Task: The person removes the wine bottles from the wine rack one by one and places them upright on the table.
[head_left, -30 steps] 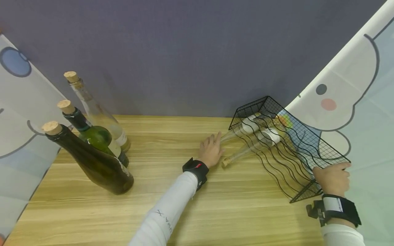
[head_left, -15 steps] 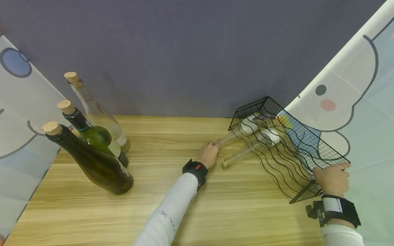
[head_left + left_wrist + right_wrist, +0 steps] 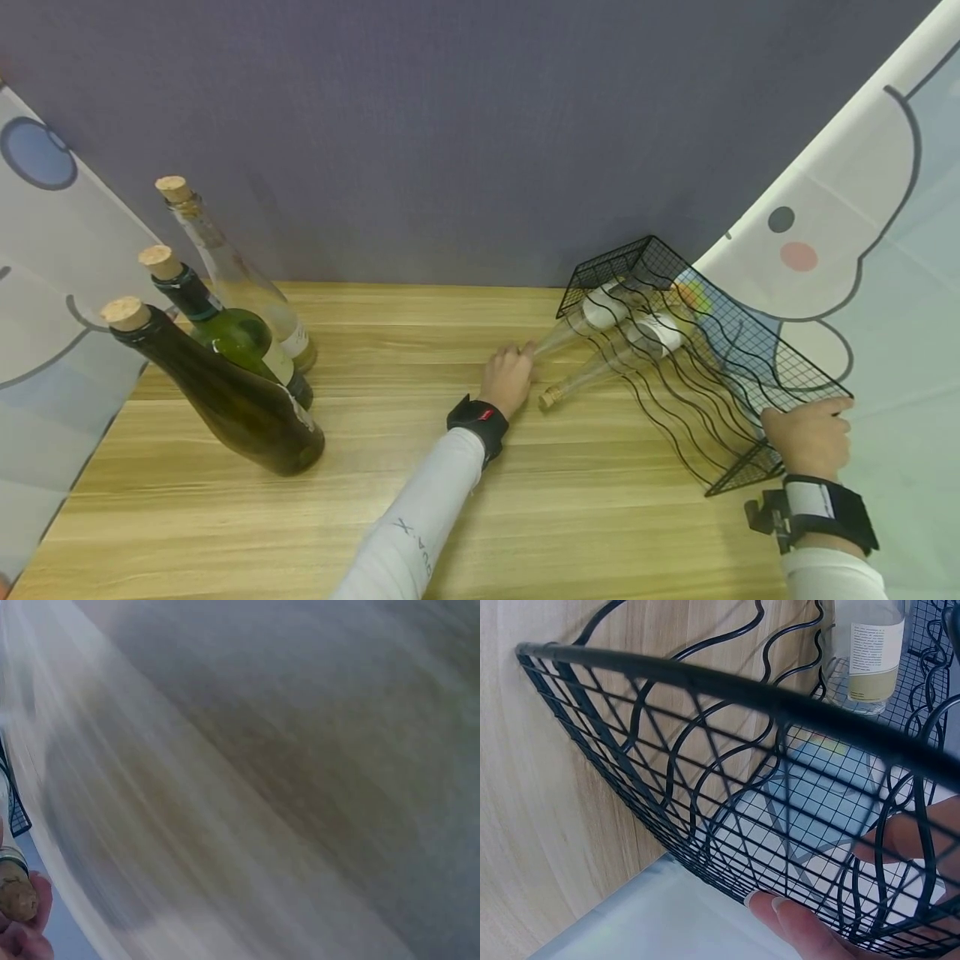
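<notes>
My left hand (image 3: 507,379) grips the neck end of a clear glass bottle (image 3: 557,335) that lies in a black wire bottle rack (image 3: 795,367). In the left wrist view its cork (image 3: 18,896) shows between the fingertips (image 3: 43,898). A second clear corked bottle (image 3: 600,369) lies beside it in the rack, its neck sticking out over the table. My right hand (image 3: 810,437) holds the rack's near right corner. Through the mesh in the right wrist view, the thumb is inside and the fingers (image 3: 799,926) are outside. A labelled bottle (image 3: 873,664) shows beyond.
Three corked bottles stand at the left of the wooden table (image 3: 375,367): a dark one (image 3: 225,392), a green one (image 3: 243,333) and a clear one (image 3: 240,279). A grey wall (image 3: 420,142) rises behind. A cartoon-printed sheet (image 3: 847,208) hangs at the right.
My left hand's fingers were spread beside the first clear bottle's neck and have since curled round it. The right hand and the rack stay where they were.
</notes>
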{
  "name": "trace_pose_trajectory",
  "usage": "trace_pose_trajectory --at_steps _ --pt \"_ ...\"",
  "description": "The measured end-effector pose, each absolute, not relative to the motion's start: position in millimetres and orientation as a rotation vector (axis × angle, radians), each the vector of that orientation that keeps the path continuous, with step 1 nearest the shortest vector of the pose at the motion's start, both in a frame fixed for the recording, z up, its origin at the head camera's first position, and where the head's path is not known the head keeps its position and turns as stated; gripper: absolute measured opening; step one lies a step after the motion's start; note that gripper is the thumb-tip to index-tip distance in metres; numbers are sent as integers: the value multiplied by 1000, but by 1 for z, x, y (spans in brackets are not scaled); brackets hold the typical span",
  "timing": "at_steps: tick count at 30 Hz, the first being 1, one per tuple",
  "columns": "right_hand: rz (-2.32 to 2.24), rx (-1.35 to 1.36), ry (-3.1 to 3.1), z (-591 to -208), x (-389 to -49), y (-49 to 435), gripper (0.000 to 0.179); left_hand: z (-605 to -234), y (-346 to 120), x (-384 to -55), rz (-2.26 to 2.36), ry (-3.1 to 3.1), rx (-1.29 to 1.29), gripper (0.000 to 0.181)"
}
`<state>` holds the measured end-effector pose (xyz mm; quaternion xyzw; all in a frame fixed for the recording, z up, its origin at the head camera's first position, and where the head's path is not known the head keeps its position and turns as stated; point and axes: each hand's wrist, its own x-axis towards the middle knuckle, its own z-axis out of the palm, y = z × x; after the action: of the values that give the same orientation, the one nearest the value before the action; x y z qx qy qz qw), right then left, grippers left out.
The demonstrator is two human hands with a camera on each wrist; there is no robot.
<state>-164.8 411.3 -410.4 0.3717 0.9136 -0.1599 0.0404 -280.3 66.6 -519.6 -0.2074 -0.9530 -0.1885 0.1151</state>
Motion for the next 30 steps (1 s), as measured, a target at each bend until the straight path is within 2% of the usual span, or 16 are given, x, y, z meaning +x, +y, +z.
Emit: trace_pose_trajectory --at_steps 10,17,25,30 --pt "-484 1139 2794 -409 -163 408 92 -513 66 -281 -379 -2901 -652 25" --pt "-485 1153 2801 -410 -166 407 93 -508 64 -283 -327 -3085 -657 39" --pt "-478 1135 2815 -410 -164 409 92 -506 61 -284 -425 -3053 -500 36" --pt "-475 1139 2806 -412 -164 412 93 -507 57 -286 -389 -2975 -404 43"
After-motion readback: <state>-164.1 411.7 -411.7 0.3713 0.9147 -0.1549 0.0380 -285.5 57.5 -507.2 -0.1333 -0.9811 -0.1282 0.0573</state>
